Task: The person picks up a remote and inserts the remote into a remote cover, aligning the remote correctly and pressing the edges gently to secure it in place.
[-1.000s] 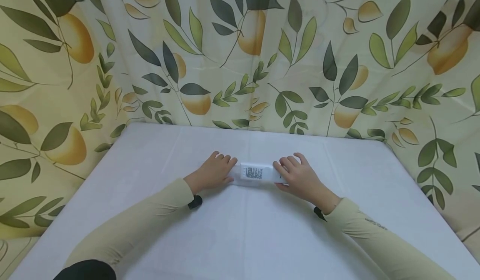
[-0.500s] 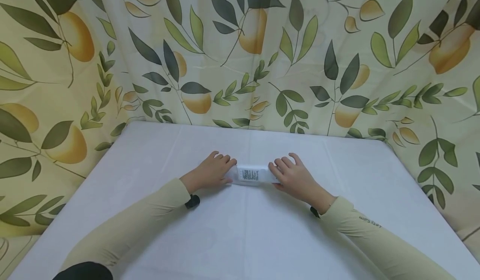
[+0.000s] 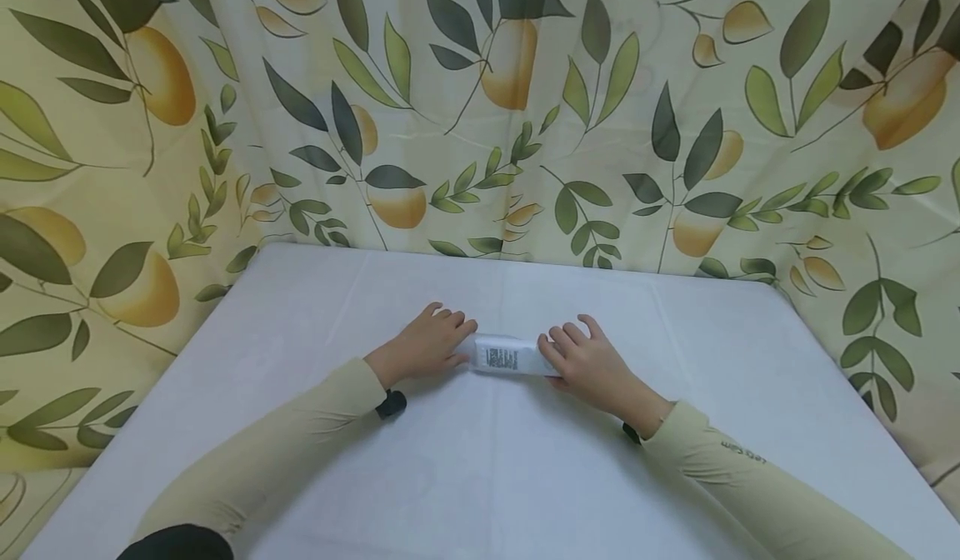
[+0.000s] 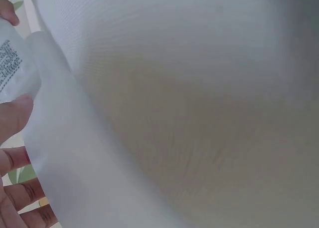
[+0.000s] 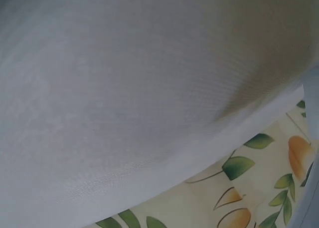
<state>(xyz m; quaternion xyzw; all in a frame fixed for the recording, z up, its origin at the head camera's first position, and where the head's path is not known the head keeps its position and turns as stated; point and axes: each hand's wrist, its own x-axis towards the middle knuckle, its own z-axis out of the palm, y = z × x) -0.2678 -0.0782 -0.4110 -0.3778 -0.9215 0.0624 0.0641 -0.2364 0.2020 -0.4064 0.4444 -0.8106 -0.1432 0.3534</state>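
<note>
A small oblong white pack [image 3: 510,355] with a block of dark print on its face lies crosswise at the middle of the table, between the two hands. At its left end the left hand [image 3: 423,347] grips it between thumb and fingers. The right hand [image 3: 592,360] holds the other end, fingers bent over the top and thumb below; that end is covered. In the left wrist view the printed pack [image 4: 15,63] shows at the left edge, with the left thumb [image 4: 17,115] against it. Neither hand nor pack is clear in the right wrist view.
A white cloth covers the table [image 3: 420,460], with faint fold lines. Behind and at both sides hangs a curtain [image 3: 480,127] printed with leaves and orange fruit. A dark rounded shape [image 3: 180,543] sits at the lower left edge.
Both hands and the pack have shifted slightly. The pack's right end now tilts a little toward the person, and the right hand has come slightly left and nearer. Both holds stay.
</note>
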